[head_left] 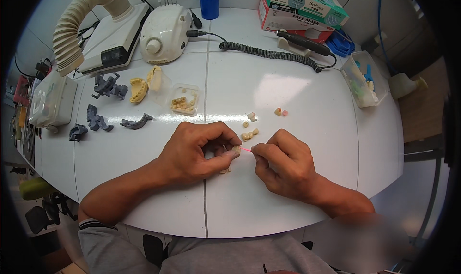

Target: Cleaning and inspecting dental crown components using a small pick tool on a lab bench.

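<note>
Between the thumb and index finger of my left hand [194, 151] is a small tooth-coloured dental piece [236, 149], partly hidden by the fingers. My right hand [286, 166] pinches a thin pink stick [246, 149], and its tip meets the dental piece or comes very close to it. Most of the stick is hidden in the fingers. Just beyond the hands lie a dental bridge [249, 134], a single crown [246, 124] and a whitish dental piece [251, 116]. Another small piece [225, 170] lies on the table beneath my left hand.
Grey dental model parts [109, 85], a yellow dental cast [139, 90] and a clear box of crowns [184, 100] are at left. Behind stand a white control unit [164, 34], a ribbed hose [72, 29], a corded handpiece [303, 43] and mask boxes [300, 14]. A plastic bin [362, 79] is at right.
</note>
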Demonstrator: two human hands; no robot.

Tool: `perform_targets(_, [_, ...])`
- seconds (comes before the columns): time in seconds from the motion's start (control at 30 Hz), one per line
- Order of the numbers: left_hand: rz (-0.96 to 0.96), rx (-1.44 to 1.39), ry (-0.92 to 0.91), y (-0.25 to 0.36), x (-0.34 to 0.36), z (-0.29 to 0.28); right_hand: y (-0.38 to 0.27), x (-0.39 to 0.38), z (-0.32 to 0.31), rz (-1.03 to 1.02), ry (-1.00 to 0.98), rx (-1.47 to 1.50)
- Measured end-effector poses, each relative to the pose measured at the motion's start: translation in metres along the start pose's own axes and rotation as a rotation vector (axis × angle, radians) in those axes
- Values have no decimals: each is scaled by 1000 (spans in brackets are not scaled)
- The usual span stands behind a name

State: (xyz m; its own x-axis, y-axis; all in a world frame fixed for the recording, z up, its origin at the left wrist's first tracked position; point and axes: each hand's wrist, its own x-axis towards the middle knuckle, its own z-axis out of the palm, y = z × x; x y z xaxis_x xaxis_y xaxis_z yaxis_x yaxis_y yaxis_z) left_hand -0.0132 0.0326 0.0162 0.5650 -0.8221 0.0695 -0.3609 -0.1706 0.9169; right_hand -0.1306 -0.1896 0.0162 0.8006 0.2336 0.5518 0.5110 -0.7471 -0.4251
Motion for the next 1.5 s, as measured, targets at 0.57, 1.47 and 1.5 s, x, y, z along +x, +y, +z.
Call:
perform_targets(0.57, [2, 45, 30, 1, 1, 1, 1, -1, 2, 53, -13, -3])
perform_targets(1.47, [-26, 67, -17, 4, 3, 0, 2, -3, 4, 54, -19, 37])
perform_targets(1.5, [-31, 65, -14, 4, 3, 0, 1, -3, 4, 54, -5, 13])
